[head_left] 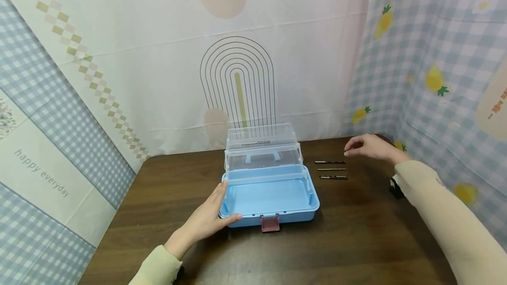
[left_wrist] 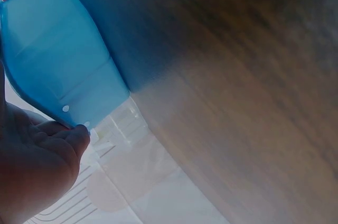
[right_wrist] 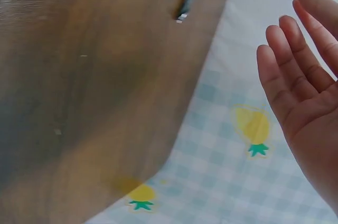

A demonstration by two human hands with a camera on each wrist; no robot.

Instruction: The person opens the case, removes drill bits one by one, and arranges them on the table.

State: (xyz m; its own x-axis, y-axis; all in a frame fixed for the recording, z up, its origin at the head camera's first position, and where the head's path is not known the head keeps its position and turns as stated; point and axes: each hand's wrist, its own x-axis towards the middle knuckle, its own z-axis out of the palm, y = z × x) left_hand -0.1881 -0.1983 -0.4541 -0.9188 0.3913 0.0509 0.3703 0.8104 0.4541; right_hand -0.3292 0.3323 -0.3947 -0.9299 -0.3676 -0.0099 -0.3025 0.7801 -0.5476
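Observation:
A light-blue toolbox [head_left: 269, 220] with a clear lid [head_left: 261, 132] stands opened on the wooden table. My left hand [head_left: 207, 212] holds its left front corner, thumb along the front rim and fingers on the left side; in the left wrist view those fingertips bend against the blue wall [left_wrist: 63, 60]. On the table right of the box lie three drill bits: a dark upper one [head_left: 330, 162], a thinner middle one [head_left: 332, 169] and a lower one [head_left: 333, 177]. Just beyond their right ends hovers my right hand [head_left: 374, 147], fingers loosely bent and holding nothing.
Another drill bit [head_left: 256, 143] shows at the clear upper part of the box. A reddish latch [head_left: 270, 223] hangs at the box front. Patterned cloth [head_left: 166, 78] hangs behind the table [head_left: 174, 175], with checked cloth [head_left: 420, 56] at the right.

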